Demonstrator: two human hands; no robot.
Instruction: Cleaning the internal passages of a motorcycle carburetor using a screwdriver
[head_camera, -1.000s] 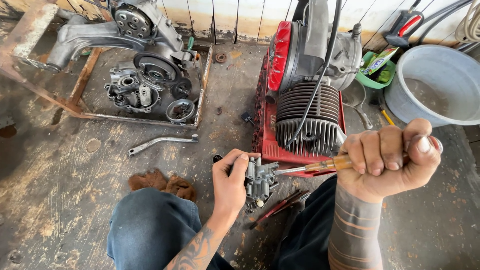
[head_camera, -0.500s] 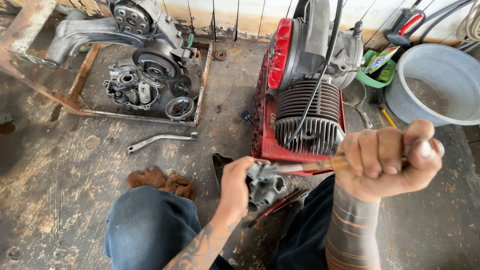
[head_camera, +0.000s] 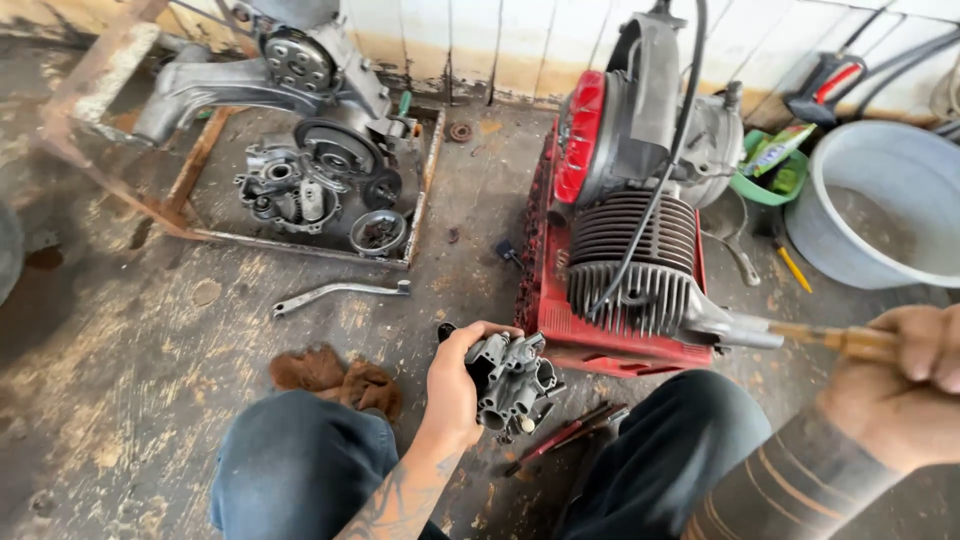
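Carburettor body (head_camera: 512, 385), grey cast metal with several round ports, sits in the left hand (head_camera: 455, 385) above the person's knees, just in front of the red tray; going from the biggest things down: the concrete floor (head_camera: 120, 400) is stained and worn, and everything rests on it; a finned engine (head_camera: 640, 240) with a red fan cover stands on the red tray (head_camera: 545, 300), a black cable hanging across its fins; to the left a rusty metal frame (head_camera: 200, 170) holds a stripped engine case (head_camera: 310, 160) with exposed gears; a grey plastic basin (head_camera: 885, 200) stands at the far right, a green container (head_camera: 765, 175) just beside it; a brown rag (head_camera: 340, 375) lies crumpled near the left knee; a bent metal lever (head_camera: 335, 292) lies on the floor between the frame and the rag; thin red-handled tools (head_camera: 565, 437) lie between the legs, just below the carburettor; the left hand's grip is closed around the carburettor's side, thumb and fingers wrapped on it; the right hand (head_camera: 915, 385) is a closed fist on the amber handle of a screwdriver (head_camera: 800, 335), its shaft reaching leftward towards the engine's base, well apart from the carburettor.
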